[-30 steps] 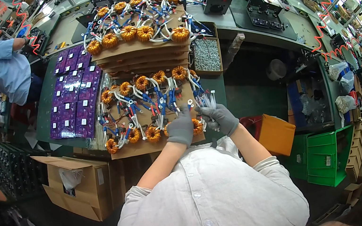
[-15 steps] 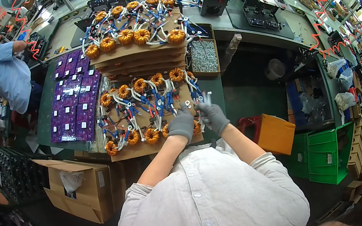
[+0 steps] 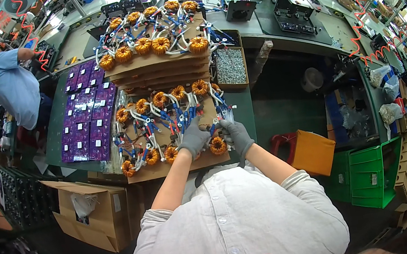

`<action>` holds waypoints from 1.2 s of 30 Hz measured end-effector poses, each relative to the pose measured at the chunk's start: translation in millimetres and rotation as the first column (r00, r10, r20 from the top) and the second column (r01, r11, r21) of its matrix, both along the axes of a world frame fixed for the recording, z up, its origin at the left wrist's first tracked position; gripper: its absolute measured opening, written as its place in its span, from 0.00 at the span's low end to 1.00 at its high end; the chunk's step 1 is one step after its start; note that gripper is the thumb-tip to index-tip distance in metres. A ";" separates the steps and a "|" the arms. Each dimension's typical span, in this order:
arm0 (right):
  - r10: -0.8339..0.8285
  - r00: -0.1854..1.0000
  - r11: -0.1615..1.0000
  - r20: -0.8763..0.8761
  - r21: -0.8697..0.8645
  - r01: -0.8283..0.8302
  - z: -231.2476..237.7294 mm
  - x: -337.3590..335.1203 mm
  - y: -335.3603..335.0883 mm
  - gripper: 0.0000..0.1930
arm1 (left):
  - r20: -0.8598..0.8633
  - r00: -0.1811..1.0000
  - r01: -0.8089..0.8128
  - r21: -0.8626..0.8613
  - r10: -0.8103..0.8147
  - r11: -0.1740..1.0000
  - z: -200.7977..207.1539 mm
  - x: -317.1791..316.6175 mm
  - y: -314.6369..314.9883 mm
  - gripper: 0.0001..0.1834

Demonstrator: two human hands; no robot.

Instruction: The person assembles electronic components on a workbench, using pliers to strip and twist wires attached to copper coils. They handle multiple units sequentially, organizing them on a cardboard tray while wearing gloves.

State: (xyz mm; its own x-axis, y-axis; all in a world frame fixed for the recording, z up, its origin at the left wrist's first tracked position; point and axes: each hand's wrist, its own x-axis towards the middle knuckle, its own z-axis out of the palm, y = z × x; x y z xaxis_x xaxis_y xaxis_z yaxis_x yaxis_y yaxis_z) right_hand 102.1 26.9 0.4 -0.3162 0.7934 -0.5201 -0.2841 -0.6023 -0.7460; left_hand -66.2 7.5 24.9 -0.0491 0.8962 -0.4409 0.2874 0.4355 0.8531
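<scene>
Coils (image 3: pixel 218 146) with attached leads (image 3: pixel 178 115) are already laid in two rows on the cardboard sheet (image 3: pixel 139 177) before and to the left of both hands; the pale strips (image 3: pixel 228 113) remain bundled, so handling appears partway through. How many leads are finished cannot be determined. The right hand (image 3: pixel 238 135) grasps the bundle upright; the left hand (image 3: pixel 195 137), fingers bent, is at the leads beside it, and whether it grips one cannot be told. Coils: ring-shaped, copper-coloured, ridged windings. Leads: flexible, white, with blue sleeves and ring ends. Strips: slender, translucent. Gloves: grey, close-fitting fabric. Beyond the hands: layered, matt cardboard stack (image 3: pixel 159 73).
</scene>
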 end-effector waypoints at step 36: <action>0.288 0.917 0.889 0.277 0.278 -0.364 52.2 16.6 37.4 0.08 | -0.329 0.899 -0.130 0.430 0.290 0.893 -5.7 19.2 -48.9 0.22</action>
